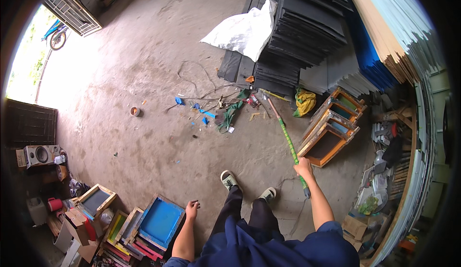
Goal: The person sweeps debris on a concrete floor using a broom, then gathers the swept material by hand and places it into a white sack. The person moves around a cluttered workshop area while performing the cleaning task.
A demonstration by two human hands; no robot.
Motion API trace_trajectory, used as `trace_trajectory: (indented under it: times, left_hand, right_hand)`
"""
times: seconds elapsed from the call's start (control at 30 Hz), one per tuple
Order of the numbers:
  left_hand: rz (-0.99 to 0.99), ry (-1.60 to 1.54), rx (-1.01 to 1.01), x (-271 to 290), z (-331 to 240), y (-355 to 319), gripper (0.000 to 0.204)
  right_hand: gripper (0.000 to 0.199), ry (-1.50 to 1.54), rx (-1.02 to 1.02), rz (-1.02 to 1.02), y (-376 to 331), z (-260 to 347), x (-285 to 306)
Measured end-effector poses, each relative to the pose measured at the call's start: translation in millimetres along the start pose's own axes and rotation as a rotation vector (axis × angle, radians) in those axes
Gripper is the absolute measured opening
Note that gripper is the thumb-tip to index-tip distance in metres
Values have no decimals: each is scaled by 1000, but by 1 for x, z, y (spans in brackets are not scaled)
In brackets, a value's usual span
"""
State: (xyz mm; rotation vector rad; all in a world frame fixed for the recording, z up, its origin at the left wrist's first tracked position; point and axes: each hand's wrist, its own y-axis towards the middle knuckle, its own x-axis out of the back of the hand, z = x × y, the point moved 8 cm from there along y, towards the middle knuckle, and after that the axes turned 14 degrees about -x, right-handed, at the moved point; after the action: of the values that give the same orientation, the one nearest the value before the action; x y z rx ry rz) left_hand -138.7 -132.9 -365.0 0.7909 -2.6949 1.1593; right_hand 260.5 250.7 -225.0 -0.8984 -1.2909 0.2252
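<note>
My right hand (304, 168) is wrapped round a long pole (287, 136) with green and yellow bands, near its lower end. The pole slants away to the far left, turning pinkish toward its far tip, which lies by a scatter of litter (230, 114) on the concrete floor. Whether a head is fixed to that tip I cannot make out. At the lower left, my left hand (192, 209) hangs with loosely bent fingers and nothing visible in it. Closest to it is a wooden frame with a blue panel (162, 221), on a stack of similar frames.
Wooden frames (322, 145) lean together right of the pole, beside a yellow bag (304, 103). Behind stand stacked black sheets (307, 22) with a white sack (245, 31). A small round container (135, 111) sits on the floor at left. A cluttered shelf (401, 171) lines the right side.
</note>
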Motion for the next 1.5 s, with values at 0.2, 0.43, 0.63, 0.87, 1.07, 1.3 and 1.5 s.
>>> trace_trajectory:
  times: [0.2, 0.43, 0.63, 0.87, 1.07, 1.3, 1.5]
  left_hand:
    - [42, 4, -104, -10, -45, 21, 22]
    - [15, -12, -51, 3, -6, 2, 21]
    - [-17, -4, -14, -6, 8, -12, 22]
    - [-37, -13, -42, -22, -2, -13, 21]
    - [-111, -43, -42, -29, -8, -30, 21]
    - [-145, -78, -26, -41, -19, -28, 22]
    - [-103, -75, -21, -43, -43, 6, 25]
  right_hand:
    - [18, -22, -110, -99, 80, 21, -1]
    - [16, -116, 12, -189, 64, 74, -46]
    - [43, -13, 159, 50, 16, 63, -35]
    - [26, -240, 201, -248, 60, 69, 10]
    - [21, -144, 80, -20, 76, 124, -30]
    - [32, -129, 222, 97, 34, 115, -15]
    - [33, -115, 358, -82, 32, 174, 33]
